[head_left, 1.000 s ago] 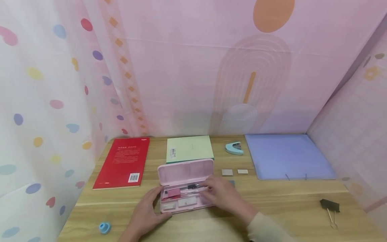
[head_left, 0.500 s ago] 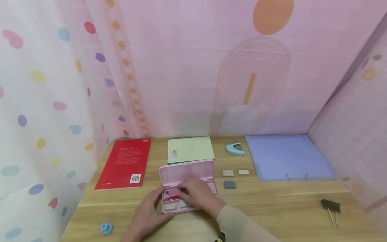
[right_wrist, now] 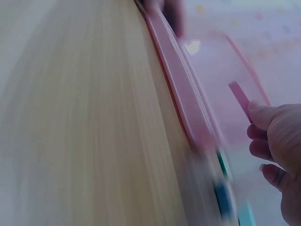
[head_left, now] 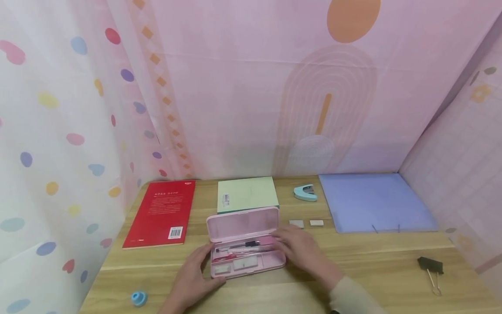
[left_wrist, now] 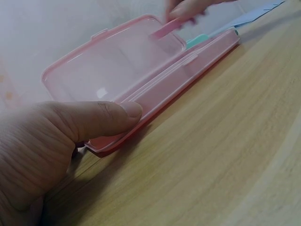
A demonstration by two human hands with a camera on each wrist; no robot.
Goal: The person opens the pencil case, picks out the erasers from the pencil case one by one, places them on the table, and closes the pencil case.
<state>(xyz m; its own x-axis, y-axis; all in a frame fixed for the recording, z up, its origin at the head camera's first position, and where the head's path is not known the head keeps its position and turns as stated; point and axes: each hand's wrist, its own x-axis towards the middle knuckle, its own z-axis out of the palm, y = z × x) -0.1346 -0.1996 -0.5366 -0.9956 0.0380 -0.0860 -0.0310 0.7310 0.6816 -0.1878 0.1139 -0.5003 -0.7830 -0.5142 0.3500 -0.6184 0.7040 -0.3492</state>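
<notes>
A pink pencil case (head_left: 242,226) stands with its lid up in the middle of the table; pens (head_left: 239,247) and white erasers (head_left: 245,262) lie in its compartments. My left hand (head_left: 193,275) grips the left end of the case, its thumb (left_wrist: 106,117) along the front wall. With thumb and fingers my right hand (head_left: 300,246) pinches a flat pink eraser (right_wrist: 241,96), raised above the right end of the case. In the left wrist view this pink eraser (left_wrist: 167,29) shows against the lid.
A red book (head_left: 161,213) lies at left, a pale green notebook (head_left: 247,192) behind the case. Further right are a light blue stapler (head_left: 304,193), two small erasers (head_left: 316,223), a blue folder (head_left: 378,203) and a black binder clip (head_left: 430,265). A blue round piece (head_left: 139,298) sits front left.
My right hand reached left into the case, took up the pink eraser and moved back right with it. The dark grey eraser is now hidden behind that hand. My left hand stays put.
</notes>
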